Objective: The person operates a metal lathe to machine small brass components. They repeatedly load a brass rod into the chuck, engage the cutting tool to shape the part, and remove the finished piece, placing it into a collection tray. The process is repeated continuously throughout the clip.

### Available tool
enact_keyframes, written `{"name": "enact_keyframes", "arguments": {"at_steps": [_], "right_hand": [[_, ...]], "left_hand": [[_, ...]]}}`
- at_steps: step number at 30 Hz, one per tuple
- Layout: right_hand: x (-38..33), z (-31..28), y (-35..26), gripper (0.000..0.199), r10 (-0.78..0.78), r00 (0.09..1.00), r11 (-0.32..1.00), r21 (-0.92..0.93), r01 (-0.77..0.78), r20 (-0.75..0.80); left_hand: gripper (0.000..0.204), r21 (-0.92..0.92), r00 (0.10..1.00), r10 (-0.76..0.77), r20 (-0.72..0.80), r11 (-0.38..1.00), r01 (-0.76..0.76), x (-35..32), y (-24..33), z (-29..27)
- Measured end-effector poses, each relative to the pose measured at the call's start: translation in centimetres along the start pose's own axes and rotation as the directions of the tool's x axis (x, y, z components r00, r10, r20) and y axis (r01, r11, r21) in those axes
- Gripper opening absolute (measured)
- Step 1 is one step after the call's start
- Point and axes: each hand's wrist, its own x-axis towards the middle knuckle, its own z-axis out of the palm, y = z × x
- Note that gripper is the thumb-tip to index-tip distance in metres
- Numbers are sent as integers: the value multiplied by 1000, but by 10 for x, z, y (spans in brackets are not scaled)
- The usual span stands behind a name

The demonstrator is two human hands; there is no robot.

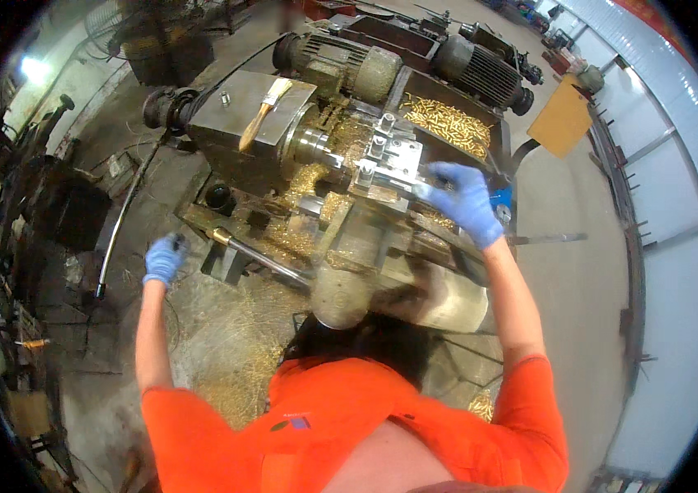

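My left hand [166, 259], in a blue glove, is held low at the left of a small lathe. Its fingers are curled closed, with a dark spot at the tips; what they hold, if anything, is unclear. My right hand [466, 201], also gloved in blue, curls at the right end of the bolted steel tool block [392, 158]. Thumb and fingers close round a dark spot there that I cannot make out. Left of the block is the round chuck [312, 146]. Golden metal chips [304, 182] lie heaped beneath it.
A wooden-handled brush [260, 119] lies on the headstock cover [238, 97]. Behind the tool block, a metal tray [402, 82] holds many small brass pieces [448, 123]. A steel bar [263, 259] slants along the lathe's front. Motors [480, 74] stand at the back.
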Motion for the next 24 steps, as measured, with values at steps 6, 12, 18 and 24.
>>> {"name": "enact_keyframes", "arguments": {"at_steps": [6, 12, 18, 24], "right_hand": [[70, 72, -42, 36, -274, 926, 903, -262, 341, 261], [107, 125, -43, 37, -75, 874, 903, -339, 264, 480], [105, 131, -46, 37, -142, 884, 915, -283, 289, 446], [100, 119, -42, 38, -94, 913, 932, -288, 221, 397]], "left_hand": [[31, 29, 896, -125, -425, 988, 152, -20, -52, -122], [38, 109, 869, -446, -213, 873, 475, -51, -121, -63], [30, -4, 835, -485, -261, 865, 501, -87, -71, -67], [33, -62, 806, -546, -230, 835, 548, -116, 24, -52]]}}
